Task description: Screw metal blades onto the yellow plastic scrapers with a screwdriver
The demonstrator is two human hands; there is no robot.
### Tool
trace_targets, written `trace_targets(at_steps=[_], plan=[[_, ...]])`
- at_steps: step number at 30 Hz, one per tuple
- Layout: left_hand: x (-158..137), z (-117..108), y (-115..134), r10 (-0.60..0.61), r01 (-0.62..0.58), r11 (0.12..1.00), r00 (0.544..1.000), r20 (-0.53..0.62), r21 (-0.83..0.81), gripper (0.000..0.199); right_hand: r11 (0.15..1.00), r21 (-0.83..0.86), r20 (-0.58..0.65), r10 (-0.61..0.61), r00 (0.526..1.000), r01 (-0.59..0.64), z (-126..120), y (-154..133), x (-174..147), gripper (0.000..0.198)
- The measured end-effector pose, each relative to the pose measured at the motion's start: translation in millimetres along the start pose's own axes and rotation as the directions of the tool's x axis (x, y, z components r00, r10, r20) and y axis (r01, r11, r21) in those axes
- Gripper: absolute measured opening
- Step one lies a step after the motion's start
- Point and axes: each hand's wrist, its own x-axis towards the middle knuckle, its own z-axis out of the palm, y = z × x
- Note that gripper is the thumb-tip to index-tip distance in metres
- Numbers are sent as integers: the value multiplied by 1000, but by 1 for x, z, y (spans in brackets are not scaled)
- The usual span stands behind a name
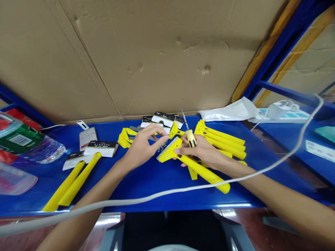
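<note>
My right hand (202, 150) is closed around a yellow scraper (170, 151) and a screwdriver (191, 138) together. The scraper's metal blade faces left and its handle slants down to the right. The screwdriver has a cream and black handle, and its shaft points up and away. Left of the blade is my left hand (146, 143), with thumb and forefinger tips brought together; anything between them is too small to make out. Several small metal screws (161, 149) lie on the blue table (146, 190) between the hands.
More yellow scraper handles (227, 141) lie at right, and two others (78, 181) at left. Yellow scraper heads (126, 137) and printed cards (163, 118) lie behind. Plastic bottles (28, 139) stand far left. A white cable (167, 191) crosses in front; a power strip (285, 115) lies right.
</note>
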Motion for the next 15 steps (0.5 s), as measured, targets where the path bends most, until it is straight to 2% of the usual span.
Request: trace_targets(at_steps=[3, 7, 11, 15], plan=[[-6, 13, 8, 127, -126, 992, 992, -18, 28, 7, 1000, -30, 37, -4, 999, 5, 2, -2, -2, 59], [-10, 22, 9, 202, -202, 979, 979, 4, 42, 7, 999, -33, 20, -19, 1000, 19, 4, -2, -4, 60], [-10, 20, 9, 270, -271, 959, 963, 18, 87, 10, 999, -42, -17, -14, 1000, 13, 5, -1, -2, 61], [-11, 14, 10, 321, -327, 934, 945, 65, 143, 22, 999, -42, -54, -29, 998, 27, 4, 1, -1, 61]])
